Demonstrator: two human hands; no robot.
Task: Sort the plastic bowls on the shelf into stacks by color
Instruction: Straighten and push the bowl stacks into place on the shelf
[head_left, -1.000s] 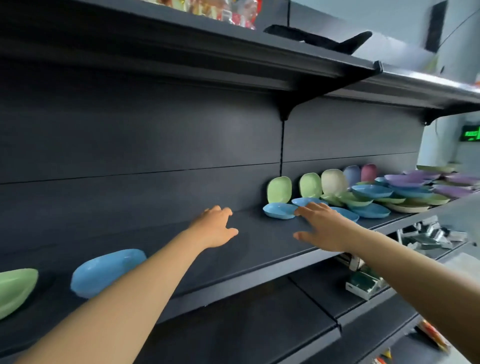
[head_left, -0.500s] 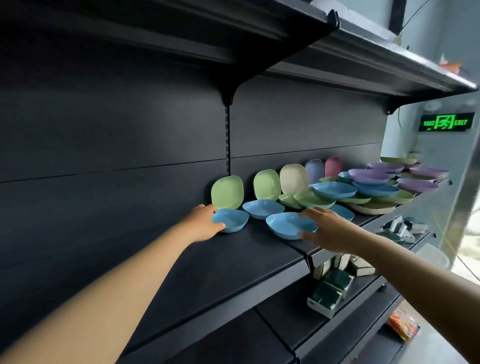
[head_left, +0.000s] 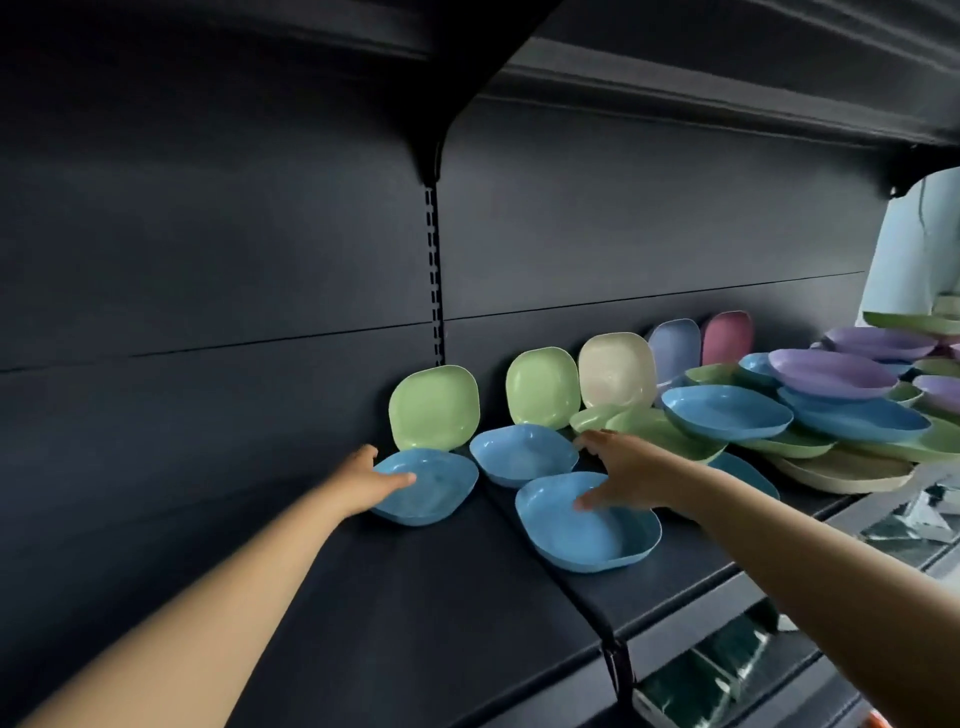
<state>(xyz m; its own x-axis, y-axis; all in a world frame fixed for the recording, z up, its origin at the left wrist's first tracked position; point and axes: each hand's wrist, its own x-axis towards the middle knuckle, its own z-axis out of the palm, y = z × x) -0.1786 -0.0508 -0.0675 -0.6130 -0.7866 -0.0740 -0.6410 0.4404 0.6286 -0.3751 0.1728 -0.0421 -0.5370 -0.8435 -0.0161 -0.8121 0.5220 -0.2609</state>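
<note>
1. The person's left hand (head_left: 370, 477) grips the near-left rim of a blue bowl (head_left: 431, 488) lying flat on the dark shelf (head_left: 415, 613), thumb over the rim and inside the bowl; the other fingers are hidden beneath, so I cannot tell how they lie.
2. The right hand (head_left: 621, 475) reaches over a second blue bowl (head_left: 582, 530) nearer the shelf's front edge, thumb dipping inside it, fingers stretched out and loosely spread toward the back.
3. A third blue bowl (head_left: 522, 454) sits between the two, just beside both.
4. Behind them, two green bowls (head_left: 434, 408) stand on edge against the back panel, then a cream bowl (head_left: 615, 370), a lavender one (head_left: 674, 343) and a pink one (head_left: 727, 338).
5. To the right lies a mixed heap of bowls (head_left: 810, 421): blue, green, purple and cream, overlapping one another.
</note>
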